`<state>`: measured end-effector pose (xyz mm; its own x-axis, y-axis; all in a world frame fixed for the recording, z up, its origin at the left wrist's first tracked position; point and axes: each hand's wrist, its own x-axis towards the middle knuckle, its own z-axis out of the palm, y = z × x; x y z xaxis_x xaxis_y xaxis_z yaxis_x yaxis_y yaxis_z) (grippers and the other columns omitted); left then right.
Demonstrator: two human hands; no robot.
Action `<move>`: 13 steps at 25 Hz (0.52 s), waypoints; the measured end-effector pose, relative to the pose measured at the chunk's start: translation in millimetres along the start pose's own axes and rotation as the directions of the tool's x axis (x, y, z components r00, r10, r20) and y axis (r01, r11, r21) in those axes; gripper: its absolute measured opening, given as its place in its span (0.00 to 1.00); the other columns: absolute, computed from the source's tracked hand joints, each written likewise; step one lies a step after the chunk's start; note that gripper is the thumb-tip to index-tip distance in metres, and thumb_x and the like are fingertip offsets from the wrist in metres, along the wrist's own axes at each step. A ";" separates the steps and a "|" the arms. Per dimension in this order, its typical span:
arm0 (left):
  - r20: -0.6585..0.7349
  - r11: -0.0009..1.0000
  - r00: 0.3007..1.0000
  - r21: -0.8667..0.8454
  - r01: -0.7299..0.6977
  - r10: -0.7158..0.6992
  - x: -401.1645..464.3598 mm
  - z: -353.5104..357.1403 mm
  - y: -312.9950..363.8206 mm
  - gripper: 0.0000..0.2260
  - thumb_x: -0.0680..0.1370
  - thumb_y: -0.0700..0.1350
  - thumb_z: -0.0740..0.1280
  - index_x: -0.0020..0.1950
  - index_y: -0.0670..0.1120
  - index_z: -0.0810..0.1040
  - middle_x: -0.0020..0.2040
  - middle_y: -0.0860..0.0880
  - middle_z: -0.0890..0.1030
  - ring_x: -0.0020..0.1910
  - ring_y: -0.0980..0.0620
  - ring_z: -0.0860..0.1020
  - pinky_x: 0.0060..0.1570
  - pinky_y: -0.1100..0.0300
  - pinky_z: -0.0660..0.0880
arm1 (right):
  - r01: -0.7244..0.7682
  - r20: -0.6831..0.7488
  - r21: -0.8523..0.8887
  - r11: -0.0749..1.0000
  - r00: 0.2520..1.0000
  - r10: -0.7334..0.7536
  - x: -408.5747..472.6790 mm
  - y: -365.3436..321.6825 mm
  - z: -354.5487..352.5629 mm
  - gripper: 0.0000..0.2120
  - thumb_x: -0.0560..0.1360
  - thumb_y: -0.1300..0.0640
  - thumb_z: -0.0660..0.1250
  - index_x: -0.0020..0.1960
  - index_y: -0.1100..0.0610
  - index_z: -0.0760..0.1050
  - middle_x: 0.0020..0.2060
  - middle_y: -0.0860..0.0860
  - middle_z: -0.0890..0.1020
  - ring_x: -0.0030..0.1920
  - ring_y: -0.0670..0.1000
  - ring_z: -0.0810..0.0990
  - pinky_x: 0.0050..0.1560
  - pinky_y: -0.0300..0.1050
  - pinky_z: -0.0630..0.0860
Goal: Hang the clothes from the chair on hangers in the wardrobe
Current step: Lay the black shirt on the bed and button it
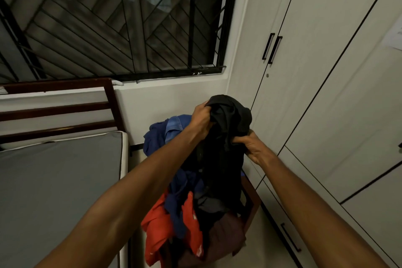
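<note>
A black garment (219, 159) hangs lifted above a heap of clothes on the chair (253, 200). My left hand (201, 118) grips its bunched top at the upper left, and my right hand (253, 144) grips a fold lower on the right. Below lie a blue shirt (171, 128), an orange garment (191, 217) and a dark brown one (226, 237). The white wardrobe (326, 93) stands to the right with its doors closed, black handles (272, 49) at the middle. No hanger is visible.
A bed with a grey mattress (61, 180) and dark wooden headboard (65, 102) fills the left. A barred window (113, 19) is behind the chair. Lower wardrobe drawers (291, 239) run along the right near the floor.
</note>
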<state>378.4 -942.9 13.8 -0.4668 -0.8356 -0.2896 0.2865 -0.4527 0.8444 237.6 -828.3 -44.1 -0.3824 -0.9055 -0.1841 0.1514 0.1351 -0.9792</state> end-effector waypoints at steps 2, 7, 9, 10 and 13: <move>0.073 0.999 0.996 0.000 -0.049 0.049 -4.7 11.6 9.8 0.09 0.84 0.40 0.62 0.52 0.41 0.82 0.47 0.41 0.84 0.45 0.44 0.83 0.45 0.54 0.81 | -0.023 -0.018 -0.060 0.998 1.000 0.022 -7.8 -15.3 -1.9 0.22 0.68 0.71 0.77 0.60 0.59 0.81 0.54 0.58 0.87 0.57 0.61 0.84 0.57 0.53 0.82; 0.180 0.999 0.983 -0.005 -0.039 0.039 -20.2 11.5 25.4 0.17 0.83 0.52 0.64 0.64 0.43 0.80 0.59 0.42 0.84 0.61 0.41 0.81 0.55 0.47 0.80 | 0.028 -0.124 0.134 0.991 0.992 -0.011 -24.2 -41.2 0.4 0.16 0.75 0.72 0.67 0.61 0.61 0.80 0.51 0.56 0.86 0.50 0.57 0.85 0.48 0.46 0.83; 0.210 0.995 0.978 0.096 -0.037 0.016 -32.1 0.9 25.1 0.25 0.81 0.62 0.64 0.68 0.45 0.78 0.61 0.44 0.83 0.59 0.44 0.82 0.54 0.48 0.80 | 0.047 -0.126 0.260 0.964 0.992 -0.015 -38.8 -44.5 2.3 0.13 0.79 0.70 0.63 0.59 0.62 0.80 0.50 0.56 0.86 0.48 0.55 0.86 0.48 0.46 0.83; 0.227 0.989 0.974 0.139 -0.047 0.014 -34.6 -7.7 20.9 0.26 0.80 0.64 0.63 0.68 0.46 0.78 0.62 0.45 0.83 0.59 0.45 0.82 0.53 0.49 0.80 | 0.039 -0.126 0.333 0.942 0.992 0.003 -45.9 -47.3 3.6 0.12 0.80 0.69 0.61 0.58 0.63 0.81 0.50 0.58 0.86 0.48 0.56 0.85 0.51 0.48 0.83; 0.244 0.976 0.970 0.215 -0.034 -0.020 -40.5 -34.4 -4.1 0.25 0.78 0.66 0.66 0.65 0.50 0.80 0.60 0.49 0.83 0.58 0.48 0.81 0.53 0.49 0.79 | 0.014 -0.115 0.478 0.879 0.992 0.047 -63.6 -60.7 8.2 0.16 0.81 0.62 0.58 0.46 0.63 0.85 0.45 0.59 0.86 0.45 0.57 0.85 0.51 0.51 0.81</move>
<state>424.8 -918.0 6.6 -0.6622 -0.7253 -0.1882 0.1152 -0.3467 0.9309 260.2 -782.2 27.7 -0.4775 -0.8456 -0.2387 0.5630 -0.0859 -0.8220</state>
